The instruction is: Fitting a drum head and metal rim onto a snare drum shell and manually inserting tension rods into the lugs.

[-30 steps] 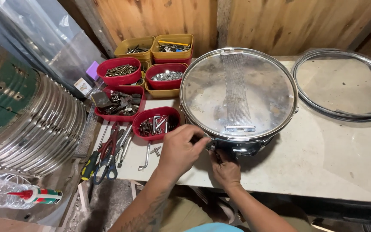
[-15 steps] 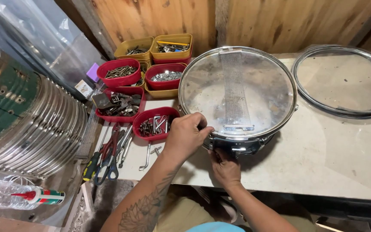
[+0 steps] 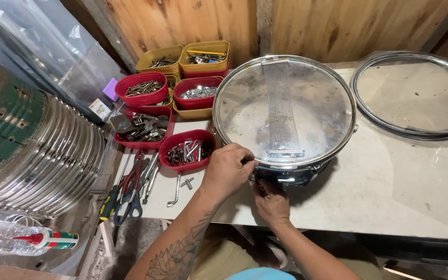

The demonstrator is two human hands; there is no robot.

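**Both hands down at the near rim of the snare**

So you had the snare drum [image 3: 284, 111] sitting bottom-up on the pale surface [image 3: 390, 186], roughly dead centre of the view, snare wires running down the clear head. Your left hand [image 3: 227, 171] was curled over the rim at about 7 o'clock on the drum, fingers bent and pinched onto something at the hoop, though I couldn't make out what. Your right hand [image 3: 270, 201] was tucked just below it, at 6 o'clock, gripping the dark hardware on the shell's side.

At 9 o'clock from the drum sat a red tray [image 3: 187, 150] of metal bits, touching distance from your left hand. More red and yellow trays [image 3: 182, 78] were at 10 o'clock. A loose hoop [image 3: 416, 93] lay at 2 o'clock, well apart. Pliers and screwdrivers [image 3: 130, 186] lay at 8 o'clock.
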